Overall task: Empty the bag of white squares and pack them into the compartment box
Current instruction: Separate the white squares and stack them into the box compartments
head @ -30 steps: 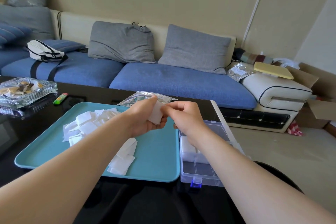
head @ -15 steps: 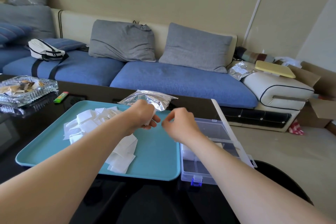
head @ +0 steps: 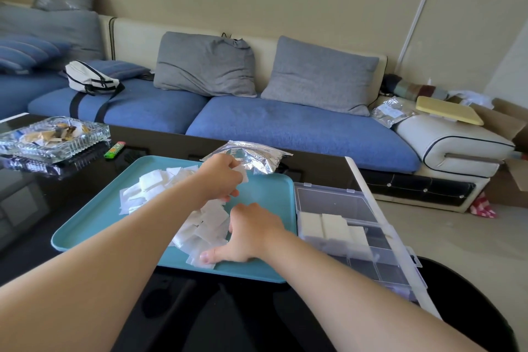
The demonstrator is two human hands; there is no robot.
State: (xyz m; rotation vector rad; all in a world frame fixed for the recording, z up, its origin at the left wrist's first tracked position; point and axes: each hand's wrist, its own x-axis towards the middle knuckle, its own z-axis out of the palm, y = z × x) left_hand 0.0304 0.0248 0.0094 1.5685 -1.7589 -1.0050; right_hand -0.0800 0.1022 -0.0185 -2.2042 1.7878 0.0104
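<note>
Action over the teal tray point(head: 100, 223): left hand point(head: 224, 177) higher, fingers curled, pinching a white square point(head: 242, 174); right hand point(head: 253, 233) palm-down on the loose pile point(head: 208, 226) beside the compartment box point(head: 337, 203), thumb flat, fingers hidden, grip unclear.

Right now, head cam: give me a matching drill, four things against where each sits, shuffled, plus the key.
Things:
1. foil bag
2. compartment box
3. lighter
4. right hand

Places:
A. on the black table, beside the glass ashtray
B. right of the teal tray, lid open
C. on the white squares near the tray's near edge
D. at the tray's far edge

Pairs: 1-D, 2-B, 3-A, 4-C.
</note>
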